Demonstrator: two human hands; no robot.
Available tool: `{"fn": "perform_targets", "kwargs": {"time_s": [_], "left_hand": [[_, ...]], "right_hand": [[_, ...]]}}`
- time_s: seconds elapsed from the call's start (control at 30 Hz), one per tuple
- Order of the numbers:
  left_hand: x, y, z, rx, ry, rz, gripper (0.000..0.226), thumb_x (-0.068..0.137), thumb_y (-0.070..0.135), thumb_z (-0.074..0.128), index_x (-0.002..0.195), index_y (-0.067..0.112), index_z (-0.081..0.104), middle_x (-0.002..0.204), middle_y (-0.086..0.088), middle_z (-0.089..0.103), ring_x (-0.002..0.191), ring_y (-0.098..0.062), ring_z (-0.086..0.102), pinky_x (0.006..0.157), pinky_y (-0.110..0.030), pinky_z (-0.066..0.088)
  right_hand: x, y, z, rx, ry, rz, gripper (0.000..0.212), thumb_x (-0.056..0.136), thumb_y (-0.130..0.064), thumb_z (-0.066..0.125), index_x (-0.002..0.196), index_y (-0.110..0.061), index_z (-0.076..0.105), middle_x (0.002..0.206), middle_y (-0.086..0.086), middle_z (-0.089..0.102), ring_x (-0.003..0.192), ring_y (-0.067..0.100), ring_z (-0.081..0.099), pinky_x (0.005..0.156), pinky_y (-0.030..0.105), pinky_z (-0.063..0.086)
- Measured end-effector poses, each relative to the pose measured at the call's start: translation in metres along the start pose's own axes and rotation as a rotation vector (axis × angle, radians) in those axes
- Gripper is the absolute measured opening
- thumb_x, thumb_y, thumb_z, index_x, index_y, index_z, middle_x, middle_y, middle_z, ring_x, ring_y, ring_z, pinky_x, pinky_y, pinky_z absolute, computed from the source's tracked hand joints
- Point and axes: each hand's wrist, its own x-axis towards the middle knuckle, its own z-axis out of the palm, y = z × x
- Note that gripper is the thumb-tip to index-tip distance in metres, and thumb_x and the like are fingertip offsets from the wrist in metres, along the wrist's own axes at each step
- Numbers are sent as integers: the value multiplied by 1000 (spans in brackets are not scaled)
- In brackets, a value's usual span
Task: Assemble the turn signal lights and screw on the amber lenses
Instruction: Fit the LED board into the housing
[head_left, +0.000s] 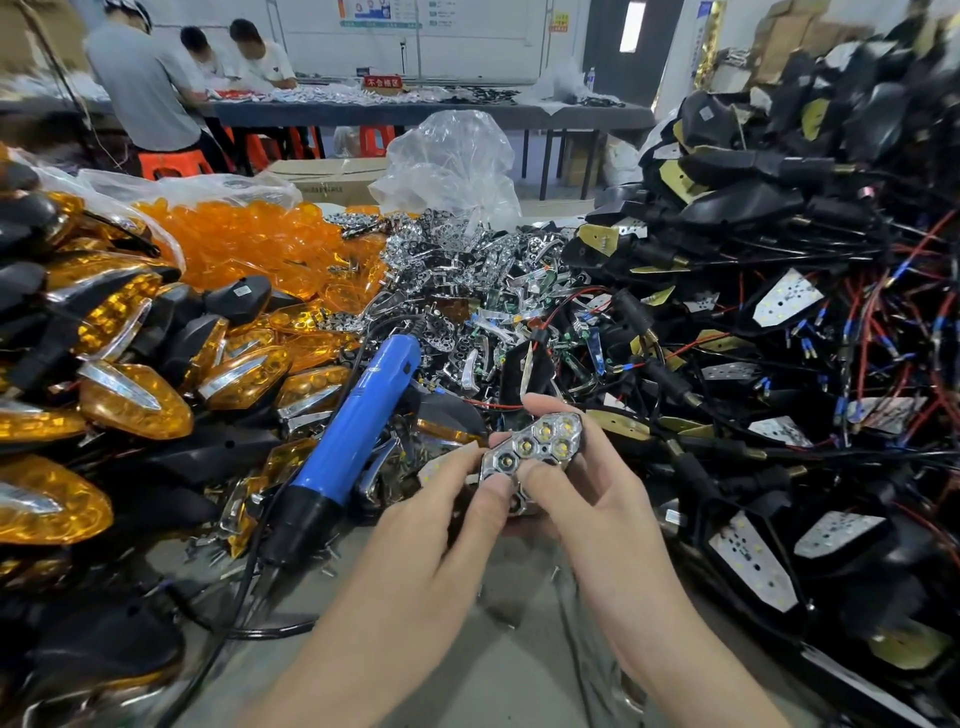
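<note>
While following the head view, start just right of the blue screwdriver (358, 410): chrome reflector (535, 441) up off the bench, clasped from both ends. Pinched at its near end by the left hand (441, 519), thumb pressing on top. Cradled at its far end by the right hand (587, 483), fingers curled behind, thumb on the face. Held face up, probably to watch the hexagonal cups settle over the LEDs glinting inside them. Squeezed from both sides, likely to snap it home before any lens goes on.

Lying idle, that screwdriver, nose toward the near edge, close enough to grab once screws are called for. Left of it and further back, loose amber lenses (249, 244) spilling from an open bag, within reach for the next step. Directly left of it, finished lights (135, 400) stacked aside. Beyond it, a heap of spare reflectors (467, 260). Well to its right, black housings (753, 208) tangled in red and black wires.

Hard to tell what sits beneath the held part: masked by fingers and palm. Screwdriver tip lost among scattered bits. Screws too small to pick out.
</note>
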Motion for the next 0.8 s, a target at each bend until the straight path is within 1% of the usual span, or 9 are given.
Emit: {"fn": "perform_targets", "kwargs": {"time_s": [0.03, 0.1, 0.23, 0.33, 0.47, 0.53, 0.6, 0.7, 0.8], "left_hand": [[0, 1, 0, -31, -7, 0, 29, 98, 57, 36, 113, 41, 55, 71, 21, 59, 59, -1, 52, 56, -19, 37], [0, 2, 0, -88, -13, -6, 27, 98, 57, 39, 115, 43, 55, 73, 19, 61, 58, -2, 50, 55, -18, 37], [0, 4, 4, -162, -21, 0, 24, 98, 52, 44, 117, 44, 56, 83, 25, 66, 74, 2, 61, 63, -9, 41], [0, 6, 7, -163, -29, 26, 25, 98, 51, 43, 121, 48, 52, 97, 22, 69, 88, 1, 65, 72, -11, 46], [0, 7, 6, -27, 11, 65, 31, 99, 54, 37, 128, 57, 44, 85, 27, 66, 73, 2, 61, 64, -12, 43], [-1, 7, 5, 47, 2, 67, 34, 98, 60, 31, 131, 61, 38, 84, 28, 65, 74, 5, 61, 65, -20, 46], [-2, 7, 4, 87, -26, 58, 38, 97, 64, 26, 134, 64, 31, 79, 20, 66, 72, 0, 62, 65, -32, 50], [-4, 10, 4, 117, -56, 54, 37, 99, 62, 21, 135, 66, 24, 71, 17, 64, 59, -3, 56, 55, -31, 41], [-5, 12, 5, 141, -56, 38, 40, 94, 65, 22, 134, 65, 23, 76, 14, 67, 60, -5, 57, 56, -30, 40]], "right_hand": [[0, 0, 0, -11, -9, -13, 41, 80, -20, 62, 111, -46, 69, 109, 4, 75, 105, 21, 69, 91, 31, 57], [1, 0, -2, 16, -46, -2, 42, 82, -18, 60, 114, -44, 68, 112, 2, 76, 107, 16, 70, 92, 27, 55], [0, 4, 1, 178, -107, 71, 45, 75, -30, 65, 119, -42, 66, 122, 3, 73, 115, 23, 68, 103, 45, 49], [-2, 7, 6, 184, -98, 63, 31, 81, -40, 65, 112, -39, 66, 122, 4, 73, 116, 29, 67, 106, 51, 48], [-3, 8, 8, 117, -66, 11, 21, 91, -44, 60, 106, -34, 71, 120, 2, 73, 116, 32, 66, 105, 52, 48], [-3, 8, 9, 110, -54, -10, 20, 92, -42, 59, 107, -33, 70, 118, 1, 73, 116, 29, 66, 104, 50, 48], [-3, 8, 10, 104, -55, -27, 17, 93, -41, 59, 105, -35, 69, 121, 1, 72, 114, 25, 66, 104, 48, 47], [-4, 9, 9, 116, -66, -19, 20, 94, -41, 59, 108, -31, 69, 123, 2, 71, 112, 21, 67, 105, 48, 47], [-4, 8, 8, 144, -72, -2, 22, 94, -41, 59, 108, -29, 71, 124, 2, 71, 115, 23, 67, 107, 52, 46]]}}
